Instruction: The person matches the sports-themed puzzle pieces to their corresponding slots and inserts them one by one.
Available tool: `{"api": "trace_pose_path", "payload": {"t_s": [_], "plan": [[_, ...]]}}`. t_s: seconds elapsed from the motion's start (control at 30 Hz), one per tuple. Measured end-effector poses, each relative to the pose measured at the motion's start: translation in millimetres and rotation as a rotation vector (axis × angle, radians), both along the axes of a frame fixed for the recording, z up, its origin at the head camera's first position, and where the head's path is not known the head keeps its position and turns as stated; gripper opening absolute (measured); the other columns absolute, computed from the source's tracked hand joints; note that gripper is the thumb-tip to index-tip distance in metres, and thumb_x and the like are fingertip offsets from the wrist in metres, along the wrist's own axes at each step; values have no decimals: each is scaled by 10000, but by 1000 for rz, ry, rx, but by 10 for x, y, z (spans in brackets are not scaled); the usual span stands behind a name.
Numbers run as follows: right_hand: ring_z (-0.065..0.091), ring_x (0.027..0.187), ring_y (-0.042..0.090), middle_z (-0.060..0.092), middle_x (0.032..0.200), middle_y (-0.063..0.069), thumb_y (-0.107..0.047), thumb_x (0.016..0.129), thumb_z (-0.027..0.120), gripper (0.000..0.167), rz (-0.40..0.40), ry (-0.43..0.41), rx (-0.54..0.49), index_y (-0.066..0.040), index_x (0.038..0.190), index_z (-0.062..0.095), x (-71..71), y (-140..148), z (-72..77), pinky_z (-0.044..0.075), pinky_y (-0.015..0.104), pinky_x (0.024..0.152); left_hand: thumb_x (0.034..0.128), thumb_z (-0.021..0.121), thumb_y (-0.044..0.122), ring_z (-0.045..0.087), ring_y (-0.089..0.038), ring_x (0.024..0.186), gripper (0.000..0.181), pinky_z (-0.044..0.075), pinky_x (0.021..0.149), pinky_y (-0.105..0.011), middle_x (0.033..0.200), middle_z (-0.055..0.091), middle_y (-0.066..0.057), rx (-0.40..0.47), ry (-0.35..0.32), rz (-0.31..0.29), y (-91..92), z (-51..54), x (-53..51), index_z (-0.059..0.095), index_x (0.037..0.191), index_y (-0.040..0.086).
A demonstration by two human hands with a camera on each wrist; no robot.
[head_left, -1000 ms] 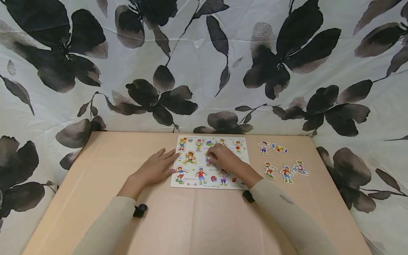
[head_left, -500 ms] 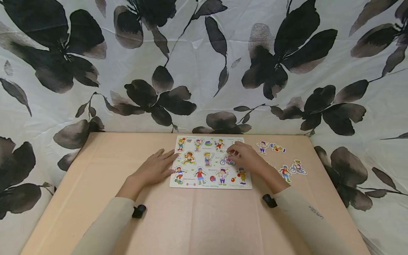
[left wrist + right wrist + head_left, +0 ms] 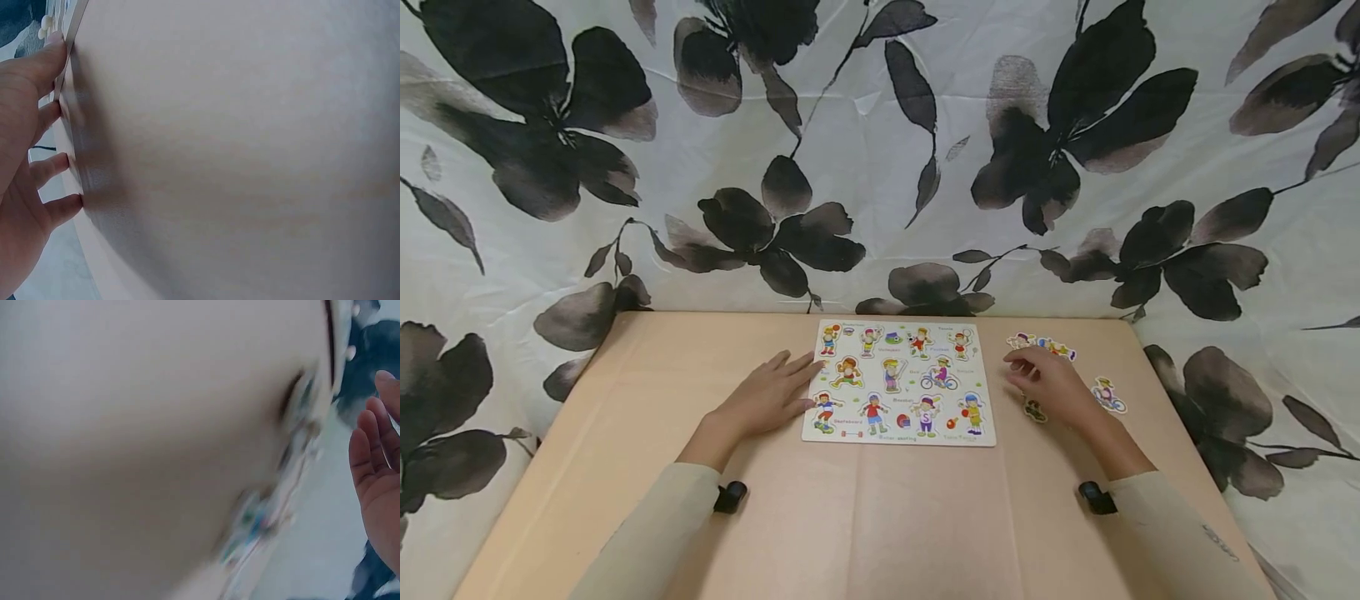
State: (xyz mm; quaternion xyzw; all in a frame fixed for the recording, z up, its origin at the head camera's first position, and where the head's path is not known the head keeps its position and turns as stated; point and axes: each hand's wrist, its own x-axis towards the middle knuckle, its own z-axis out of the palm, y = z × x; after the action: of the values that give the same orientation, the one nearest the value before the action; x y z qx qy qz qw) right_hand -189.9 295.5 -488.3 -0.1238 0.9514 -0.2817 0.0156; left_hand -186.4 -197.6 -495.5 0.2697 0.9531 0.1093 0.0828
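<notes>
A white puzzle board [image 3: 985, 375] printed with children at sports lies flat at the far side of the table. My left hand [image 3: 767, 398] rests against its left edge, fingers extended and spread; in the left wrist view, the thumb and fingertips of the hand [image 3: 25, 144] lie along that edge. My right hand [image 3: 1056, 387] hovers over the loose puzzle pieces right of the board, partly covering them. In the right wrist view the right hand [image 3: 378, 469] has loosely bent fingers, thumb apart, and nothing visible between them. A cyclist piece [image 3: 1107, 395] lies beside it.
More loose pieces show around the right hand: a skateboarder piece [image 3: 1034, 410] below it and a colourful flat-lying figure piece [image 3: 1057, 347] behind it. The tan table [image 3: 880, 517] ends at a floral cloth backdrop [image 3: 917, 125]. Pale knobs [image 3: 46, 24] stand up from the board.
My right hand has moved rightward from over the middle of the board, past its right side, to above the loose pieces, uncovering the board's pictures. The left hand stays at the board's edge.
</notes>
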Motion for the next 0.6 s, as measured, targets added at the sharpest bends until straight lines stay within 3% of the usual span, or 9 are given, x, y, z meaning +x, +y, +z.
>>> {"api": "trace_pose_path", "payload": {"t_s": [0.27,0.6], "plan": [[640,882,210,694,972,66,-100,923,781,311,-78,65,26,-14,1210,697,162,457,-68,562,271,744,1018,618,461,294,-511,1517,697,289,1224,-641,1678,349,-92,-5,-12,11,1,-2,-6,381,1614,191],[618,919,268,625,1108,148,-158,947,763,306,-221,66,89,-20,1211,690,373,908,-134,505,220,701,1018,622,451,288,-516,1518,692,292,1217,-651,1677,351,-97,4,-21,10,8,-2,-5,386,1612,185]]}}
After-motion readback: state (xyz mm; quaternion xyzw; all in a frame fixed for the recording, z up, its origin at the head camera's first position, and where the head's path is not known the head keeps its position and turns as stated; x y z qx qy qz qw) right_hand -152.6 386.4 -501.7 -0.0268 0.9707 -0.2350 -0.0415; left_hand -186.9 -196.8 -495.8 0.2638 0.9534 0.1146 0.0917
